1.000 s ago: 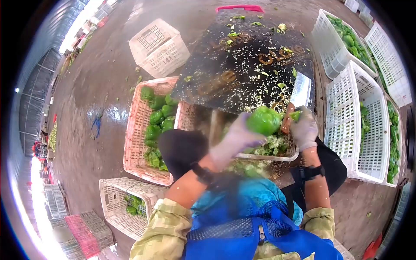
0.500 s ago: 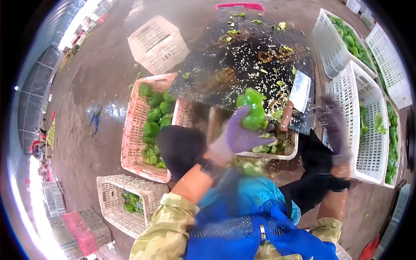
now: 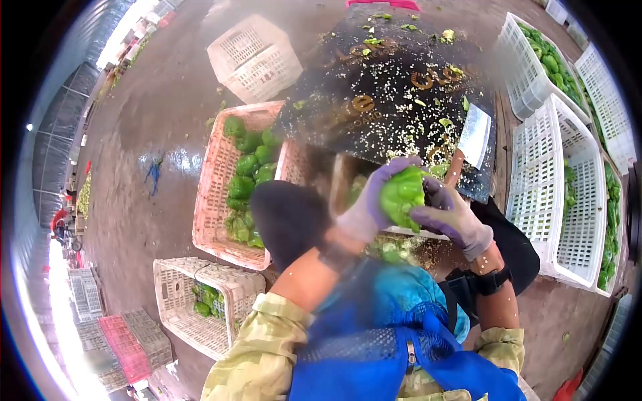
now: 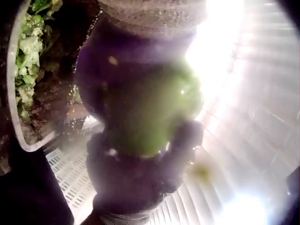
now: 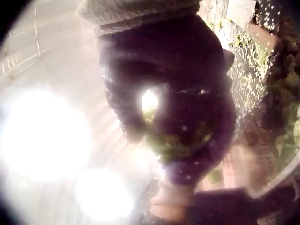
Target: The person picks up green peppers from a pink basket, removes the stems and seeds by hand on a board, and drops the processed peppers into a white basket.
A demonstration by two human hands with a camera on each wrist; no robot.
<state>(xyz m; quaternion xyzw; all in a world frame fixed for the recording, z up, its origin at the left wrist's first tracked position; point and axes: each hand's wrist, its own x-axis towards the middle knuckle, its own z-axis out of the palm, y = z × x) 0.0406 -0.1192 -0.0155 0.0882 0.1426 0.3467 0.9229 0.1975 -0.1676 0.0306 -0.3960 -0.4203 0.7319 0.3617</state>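
A green bell pepper (image 3: 400, 198) is held up in front of the body, over the near side of a crate of scraps. My left hand (image 3: 371, 207), in a purple and grey glove, grips it from the left. On the other side my gloved right hand (image 3: 463, 219) has its thumb and curled fingers at the pepper's right end. The left wrist view has the pepper (image 4: 140, 112) blurred between both gloves. In the right wrist view, the dark glove (image 5: 168, 89) covers most of it. A cleaver (image 3: 475, 137) lies on the seed-strewn black board (image 3: 321, 123), handle toward me.
An orange-pink crate (image 3: 204, 207) of green peppers stands left of my knee. White crates (image 3: 535, 187) with green peppers line the right side. Behind the orange-pink one is another white crate (image 3: 257, 60); a tipped crate (image 3: 170, 287) with some peppers lies at lower left.
My right hand held a small green piece, swung right toward the white crate, where a green piece shows in mid-air, then came back to the pepper. The left hand kept the pepper and turned it.
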